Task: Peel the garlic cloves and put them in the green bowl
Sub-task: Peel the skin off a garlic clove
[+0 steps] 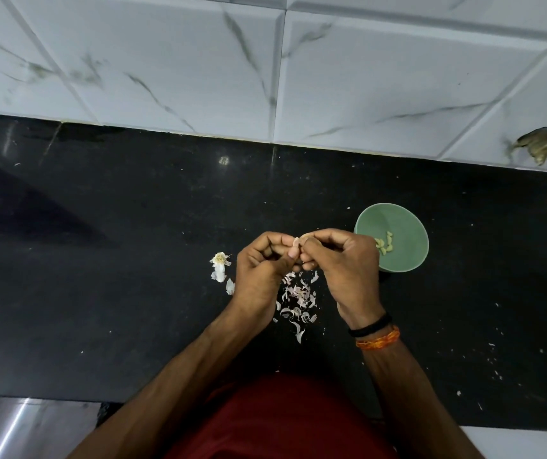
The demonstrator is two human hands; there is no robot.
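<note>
Both hands together, left hand [258, 263] and right hand [338, 260] pinching garlic clove [296, 246], just left of green bowl [401, 226]; peels [298, 299] on desk [133, 260] beneath.

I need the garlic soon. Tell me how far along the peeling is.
Done: several peeled cloves lie in the green bowl, and a pile of skins sits on the counter. In hand: both hands, left hand and right hand, pinch one clove with skin still on. Left: the garlic remnant by the left hand; how many cloves it holds is unclear.
</note>
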